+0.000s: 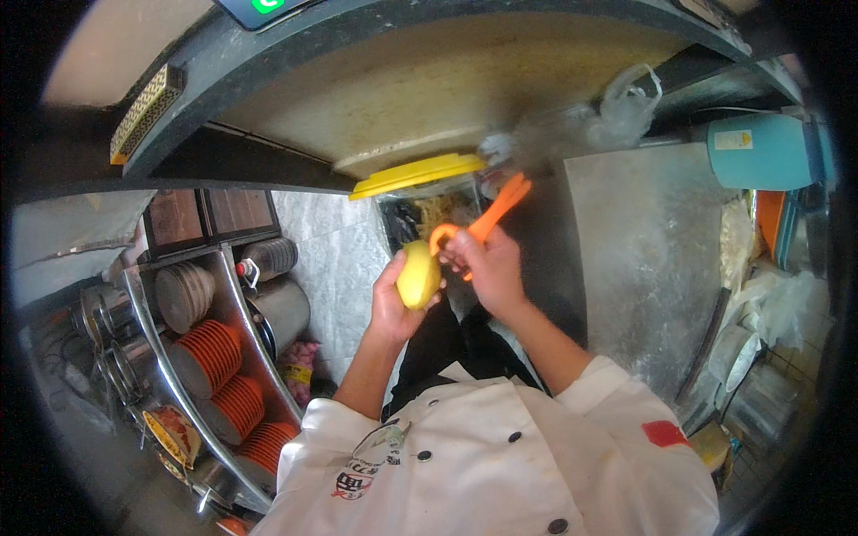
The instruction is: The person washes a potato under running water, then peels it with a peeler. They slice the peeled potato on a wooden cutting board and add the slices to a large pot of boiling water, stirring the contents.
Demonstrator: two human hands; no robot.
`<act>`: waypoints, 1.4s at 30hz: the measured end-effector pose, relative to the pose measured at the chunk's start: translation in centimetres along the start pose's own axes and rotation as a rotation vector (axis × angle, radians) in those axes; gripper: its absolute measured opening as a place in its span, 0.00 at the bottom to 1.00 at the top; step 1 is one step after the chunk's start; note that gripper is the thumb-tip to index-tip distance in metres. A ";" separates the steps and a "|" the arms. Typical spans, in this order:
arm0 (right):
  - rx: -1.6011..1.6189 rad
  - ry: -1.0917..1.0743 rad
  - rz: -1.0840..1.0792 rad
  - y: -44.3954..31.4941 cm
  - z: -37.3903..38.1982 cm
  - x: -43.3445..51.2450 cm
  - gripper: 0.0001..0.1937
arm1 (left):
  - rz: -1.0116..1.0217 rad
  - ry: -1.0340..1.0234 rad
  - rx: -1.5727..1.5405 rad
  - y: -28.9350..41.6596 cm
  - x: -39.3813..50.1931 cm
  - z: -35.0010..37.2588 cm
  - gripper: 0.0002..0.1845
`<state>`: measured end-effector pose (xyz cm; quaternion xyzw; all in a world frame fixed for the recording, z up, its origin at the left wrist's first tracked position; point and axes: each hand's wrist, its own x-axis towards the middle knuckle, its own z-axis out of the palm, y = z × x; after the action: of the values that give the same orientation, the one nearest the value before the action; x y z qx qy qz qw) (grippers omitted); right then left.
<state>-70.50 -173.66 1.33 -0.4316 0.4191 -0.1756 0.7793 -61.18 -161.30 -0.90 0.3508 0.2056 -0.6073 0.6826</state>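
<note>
My left hand (392, 305) grips a smooth yellow potato (419, 278), which looks peeled and stands roughly upright in the palm. Close beside it, my right hand (495, 268) is closed around an orange plastic peeler (495, 211). The peeler's curved end is at the potato's upper right side; I cannot tell whether its blade touches. Its forked end points up and away to the right. Below both hands is an open bin (429, 211) with a dark liner and scraps inside. A yellow lid (419, 175) stands along its far side.
Ahead runs a counter edge (288, 87), with a phone (258, 15) on it. A metal rack at left holds stacks of orange-rimmed plates (218, 352) and white bowls (184, 295). At right are a steel surface (637, 268), a teal container (761, 153) and plastic bags (781, 308).
</note>
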 end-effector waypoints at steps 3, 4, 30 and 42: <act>-0.123 -0.154 -0.195 1.3 0.7 -1.5 0.12 | -0.003 -0.028 -0.111 -0.4 0.2 0.5 0.22; -0.176 -0.191 -0.253 1.7 1.0 -1.9 0.13 | 0.027 0.027 -0.106 -0.8 0.2 0.8 0.21; 0.085 0.045 0.062 2.5 1.1 1.8 0.09 | -0.040 -0.106 -0.050 -0.3 -1.2 0.3 0.29; -0.262 0.208 -0.163 2.2 -0.6 3.2 0.06 | -0.060 -0.097 -0.090 0.2 -0.5 0.1 0.28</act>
<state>-69.33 -174.78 -2.29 -0.5414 0.4805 -0.2257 0.6519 -61.04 -161.00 -0.46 0.2836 0.2098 -0.6339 0.6883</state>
